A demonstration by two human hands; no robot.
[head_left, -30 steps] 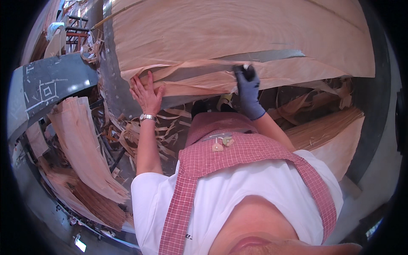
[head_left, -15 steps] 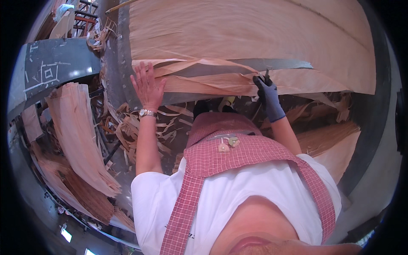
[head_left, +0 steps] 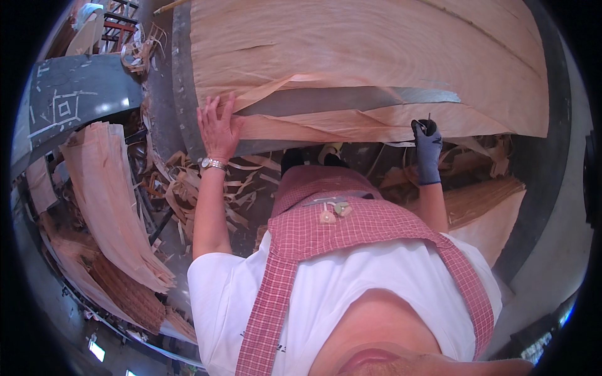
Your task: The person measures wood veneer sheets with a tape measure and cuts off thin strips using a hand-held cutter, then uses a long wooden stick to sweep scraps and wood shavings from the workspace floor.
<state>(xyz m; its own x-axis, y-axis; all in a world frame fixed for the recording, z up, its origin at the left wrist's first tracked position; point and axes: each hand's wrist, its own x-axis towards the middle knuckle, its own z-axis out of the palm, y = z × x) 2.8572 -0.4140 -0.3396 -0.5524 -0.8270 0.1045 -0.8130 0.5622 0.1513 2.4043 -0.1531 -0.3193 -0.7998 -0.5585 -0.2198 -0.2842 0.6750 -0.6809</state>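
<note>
A large sheet of thin wood veneer (head_left: 364,44) lies over the grey tabletop. Along its near side runs a long slit that bares the table, and a loose, rippled veneer strip (head_left: 326,127) borders it on my side. My left hand (head_left: 219,128), bare and wearing a metal watch (head_left: 213,163), rests flat at the slit's left end with its fingers stretched out. At the strip's near edge, further right, my right hand (head_left: 429,150) wears a grey glove with dark fingertips. Its fingers are curled round a thin pointed tool (head_left: 429,117), whose lower part is hidden.
Curled veneer scraps (head_left: 182,194) litter the floor below the table edge. Stacked veneer sheets (head_left: 113,194) stand at the left, with more sheets (head_left: 495,213) at the lower right. A grey-green panel (head_left: 94,91) with chalk-like marks lies at the far left.
My right hand has moved right and a little toward me, away from the slit's far-side edge. The loose veneer flap there has shifted. My left hand stays nearly in place, its fingers closer together.
</note>
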